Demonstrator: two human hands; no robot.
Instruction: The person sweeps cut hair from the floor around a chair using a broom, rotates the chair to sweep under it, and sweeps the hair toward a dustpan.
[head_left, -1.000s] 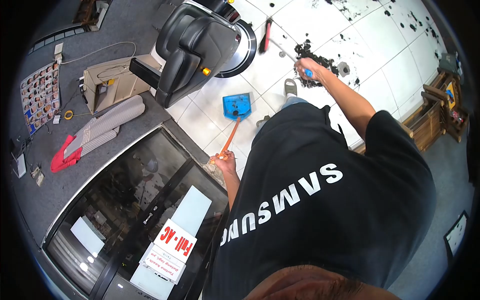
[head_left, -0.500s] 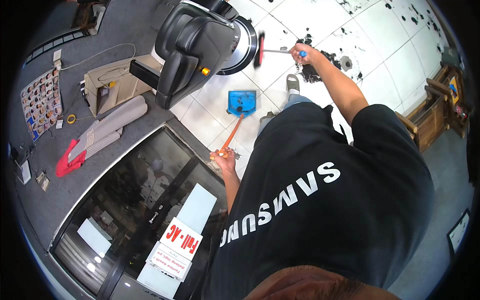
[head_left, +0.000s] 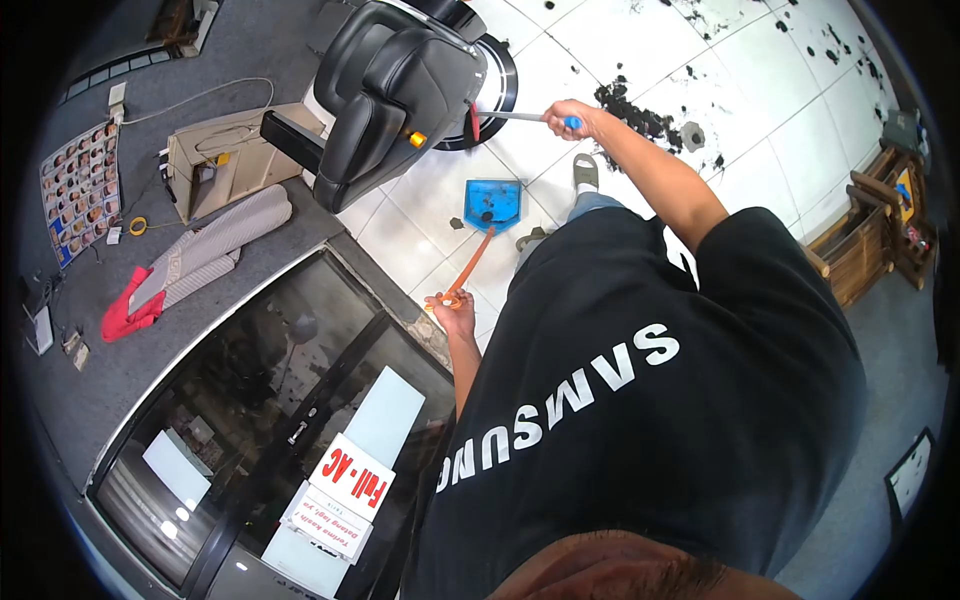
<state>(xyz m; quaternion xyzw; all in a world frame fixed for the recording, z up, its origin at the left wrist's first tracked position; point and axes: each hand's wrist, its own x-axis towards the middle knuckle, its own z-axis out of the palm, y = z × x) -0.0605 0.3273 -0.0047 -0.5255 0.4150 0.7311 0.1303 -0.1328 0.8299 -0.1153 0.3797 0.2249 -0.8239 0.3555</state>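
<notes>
My right hand (head_left: 573, 118) is closed around the blue-tipped grey handle of a broom (head_left: 512, 116). The broom's red head is low beside the barber chair (head_left: 368, 140), partly hidden at its round base. My left hand (head_left: 456, 312) grips the orange handle of a blue dustpan (head_left: 493, 192), which lies on the white tiles between the chair and my feet. A small dark clump rests in the pan near its handle. Dark tufts that look like cut hair (head_left: 640, 118) are scattered on the floor beyond my right hand.
A glass door (head_left: 300, 340) with paper signs stands at the lower left. Beyond it are a rolled striped cloth (head_left: 225, 235), a beige cabinet (head_left: 245, 150) and a cable. A wooden bench (head_left: 850, 250) is on the right. My sandal (head_left: 586, 170) is near the hair.
My right hand and the broom have moved left, bringing the red head against the chair base. The dustpan appears slightly farther right in view.
</notes>
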